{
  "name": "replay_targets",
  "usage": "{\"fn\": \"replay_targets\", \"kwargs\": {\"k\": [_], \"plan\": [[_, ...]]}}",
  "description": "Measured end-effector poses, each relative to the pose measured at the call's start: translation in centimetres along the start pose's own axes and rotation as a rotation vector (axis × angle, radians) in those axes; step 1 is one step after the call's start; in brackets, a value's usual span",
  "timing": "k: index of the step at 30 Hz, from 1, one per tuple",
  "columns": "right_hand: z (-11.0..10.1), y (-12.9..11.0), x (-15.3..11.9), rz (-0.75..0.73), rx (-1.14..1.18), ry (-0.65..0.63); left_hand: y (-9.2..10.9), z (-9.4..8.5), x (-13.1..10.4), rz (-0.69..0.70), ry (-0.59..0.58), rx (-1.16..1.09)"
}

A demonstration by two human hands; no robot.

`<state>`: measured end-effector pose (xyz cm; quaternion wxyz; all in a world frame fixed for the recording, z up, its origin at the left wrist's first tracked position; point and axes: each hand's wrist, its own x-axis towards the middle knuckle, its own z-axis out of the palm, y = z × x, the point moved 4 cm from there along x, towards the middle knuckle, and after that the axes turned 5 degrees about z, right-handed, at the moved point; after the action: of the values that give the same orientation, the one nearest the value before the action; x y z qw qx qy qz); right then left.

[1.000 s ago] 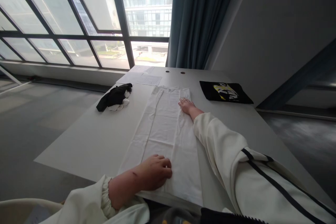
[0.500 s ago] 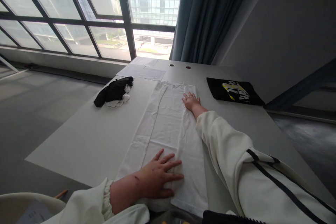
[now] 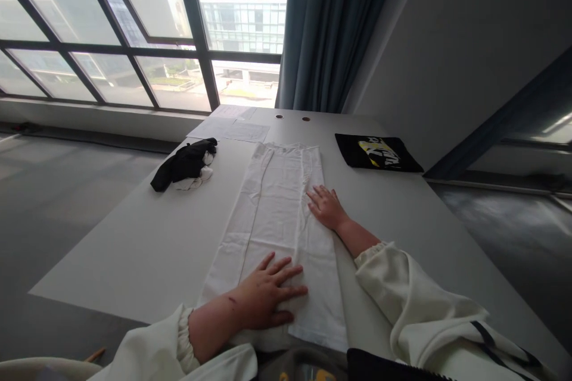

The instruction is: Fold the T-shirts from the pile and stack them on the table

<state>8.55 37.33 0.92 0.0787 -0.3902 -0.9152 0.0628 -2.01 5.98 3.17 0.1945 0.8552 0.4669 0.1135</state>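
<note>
A white garment [image 3: 277, 202], folded into a long strip with its sides turned inward, lies flat on the white table [image 3: 147, 250]. My left hand [image 3: 270, 292] rests on its near part, palm down and fingers spread. Farther up, on the right edge of the cloth, lies my right hand [image 3: 327, 207], also flat with its fingers stretched out. Neither hand grips anything. A small part of the garment is hidden under each palm.
A crumpled black and white cloth [image 3: 185, 164] lies on the table's left side. At the right back is a folded black garment [image 3: 378, 152] with a yellow and white print. Paper sheets [image 3: 236, 128] lie at the far left, before the windows and a blue curtain [image 3: 330, 36].
My right hand has slid toward me along the garment's right edge, from near its far end. The left hand stays in about the same place on the cloth. The view has shifted slightly.
</note>
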Motion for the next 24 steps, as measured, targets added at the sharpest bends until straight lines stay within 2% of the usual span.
{"fn": "replay_targets", "kwargs": {"k": [3, 7, 9, 13, 15, 17, 20, 24], "plan": [[-0.2, -1.4, -5.1, -0.045, -0.034, -0.119, 0.2, 0.5, 0.0, 0.002, 0.005, 0.044], [-1.0, -4.9, -11.4, -0.138, -0.022, -0.179, 0.2, 0.5, -0.7, -0.061, 0.048, 0.104], [-1.3, -7.2, -14.2, -0.197, 0.020, -0.223, -0.7, 0.1, -1.8, -0.154, 0.097, 0.156], [-1.5, -11.6, -18.4, -0.283, 0.128, -0.250, -4.0, -0.9, -5.3, -0.391, 0.241, 0.297], [-1.4, -12.9, -19.7, -0.331, 0.155, -0.270, -5.5, -1.1, -7.1, -0.516, 0.268, 0.341], [-1.4, -13.4, -20.4, -0.366, 0.163, -0.301, -6.2, -0.8, -8.3, -0.577, 0.235, 0.352], [-1.6, -13.1, -20.8, -0.396, 0.158, -0.324, -5.5, -0.3, -9.1, -0.581, 0.194, 0.362], [-1.8, -12.5, -20.4, -0.409, 0.145, -0.311, -4.6, -0.8, -8.3, -0.608, 0.181, 0.360]]}}
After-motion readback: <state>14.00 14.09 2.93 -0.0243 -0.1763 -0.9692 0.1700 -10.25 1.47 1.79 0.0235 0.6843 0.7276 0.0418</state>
